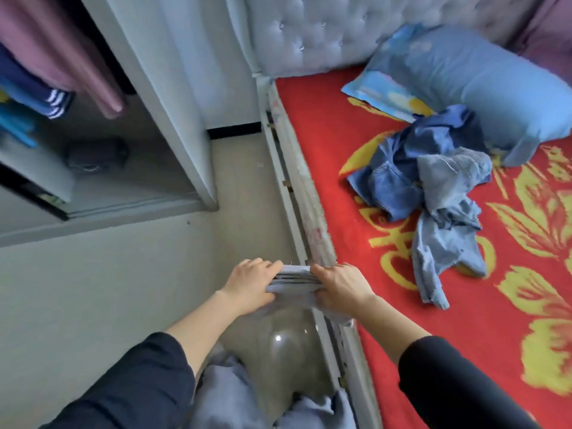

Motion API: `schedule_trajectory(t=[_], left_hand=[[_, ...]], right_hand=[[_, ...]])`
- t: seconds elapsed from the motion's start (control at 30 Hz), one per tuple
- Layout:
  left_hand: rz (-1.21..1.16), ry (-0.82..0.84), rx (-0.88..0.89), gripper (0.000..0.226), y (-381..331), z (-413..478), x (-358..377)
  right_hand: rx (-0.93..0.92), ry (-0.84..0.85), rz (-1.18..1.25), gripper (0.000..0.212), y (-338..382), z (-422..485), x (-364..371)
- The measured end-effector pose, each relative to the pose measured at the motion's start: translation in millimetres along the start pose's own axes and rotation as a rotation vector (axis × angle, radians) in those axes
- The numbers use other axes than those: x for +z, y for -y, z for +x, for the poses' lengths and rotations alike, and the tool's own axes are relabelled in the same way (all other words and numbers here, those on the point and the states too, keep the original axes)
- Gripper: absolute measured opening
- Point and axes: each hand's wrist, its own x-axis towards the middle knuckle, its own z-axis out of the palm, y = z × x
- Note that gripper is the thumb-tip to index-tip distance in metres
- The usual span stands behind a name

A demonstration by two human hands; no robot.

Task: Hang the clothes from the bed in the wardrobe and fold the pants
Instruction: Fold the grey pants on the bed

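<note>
I see the left hand (250, 283) and right hand (340, 289) both gripping the folded pale pants (294, 281), fingers curled round either end, over the floor just beside the bed (312, 224); crumpled jeans (411, 181) lie on its red cover near the blue pillow (483, 88); the wardrobe (173, 103) stands open at left.

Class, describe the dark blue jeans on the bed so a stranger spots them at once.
Find the red and yellow bed cover, then its blue pillow. Of the two crumpled pairs against the pillow, the dark blue jeans are the deeper-coloured, nearer the wardrobe than the pale jeans.
</note>
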Motion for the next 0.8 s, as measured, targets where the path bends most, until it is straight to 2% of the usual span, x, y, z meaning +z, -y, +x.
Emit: schedule_trajectory(t=[0.17,0.37,0.47,0.57,0.67,0.8], left_hand=[[-0.056,-0.058,-0.172,0.045,135.1,-39.7,-14.9],[-0.088,-0.126,-0.290,0.038,296.6,-89.0,-24.8],[-0.099,-0.143,-0.357,0.035,368.2,-110.5,-33.7],[-0.095,-0.139,-0.413,0.036,429.4,-115.9,-42.2],[-0.106,-0.151,-0.446,0.036,488.9,-106.8,-50.8],[-0.098,-0.160,-0.470,0.034,573.9,-74.8,-54.9]], right_hand=[[-0.150,0.016,-0.099,0.029,92.3,129.5,-26.4],[-0.274,0.060,-0.075,0.018,211.7,269.5,-36.0],[-0.303,0.082,-0.098,0.027,266.6,331.1,-45.1],[-0.327,0.090,-0.167,0.037,304.1,386.7,-54.5],[-0.350,0.068,-0.165,0.027,332.9,445.0,-65.7],[-0.329,0.047,-0.174,0.030,355.9,535.0,-64.3]])
